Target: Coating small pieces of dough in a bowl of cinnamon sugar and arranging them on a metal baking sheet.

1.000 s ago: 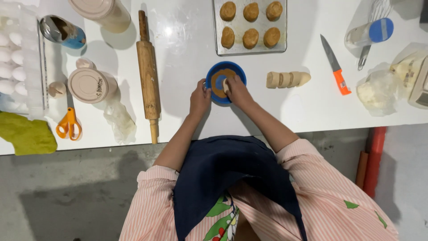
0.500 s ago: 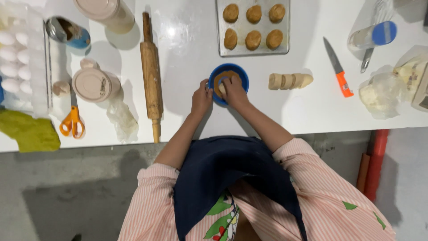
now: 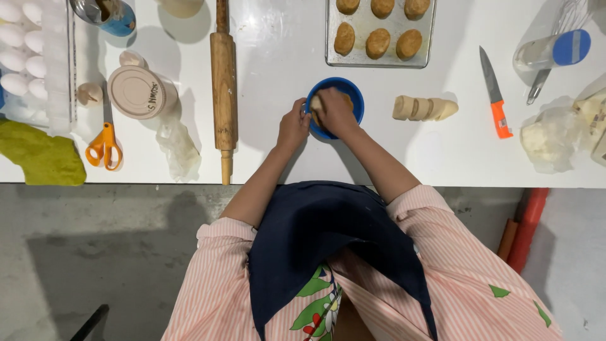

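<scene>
A small blue bowl [image 3: 351,95] sits on the white table [image 3: 284,57] right in front of me. My left hand [image 3: 293,125] grips its left rim. My right hand [image 3: 336,108] reaches into the bowl and is closed around a pale piece of dough [image 3: 317,101]. To the right of the bowl lies a sliced log of dough [image 3: 424,108]. Behind the bowl a metal baking tray [image 3: 380,61] carries several round brown dough pieces.
A wooden rolling pin [image 3: 223,82] lies left of the bowl. An orange-handled knife [image 3: 495,95], a plastic bag of dough [image 3: 552,139] and a blue-capped bottle [image 3: 552,50] are at the right. Orange scissors [image 3: 104,142], a lidded tub [image 3: 137,92], an egg tray [image 3: 25,57] and a yellow-green cloth [image 3: 38,158] are at the left.
My right hand has closed over the dough in the bowl and now covers it. The view has shifted slightly; my left hand stays on the rim.
</scene>
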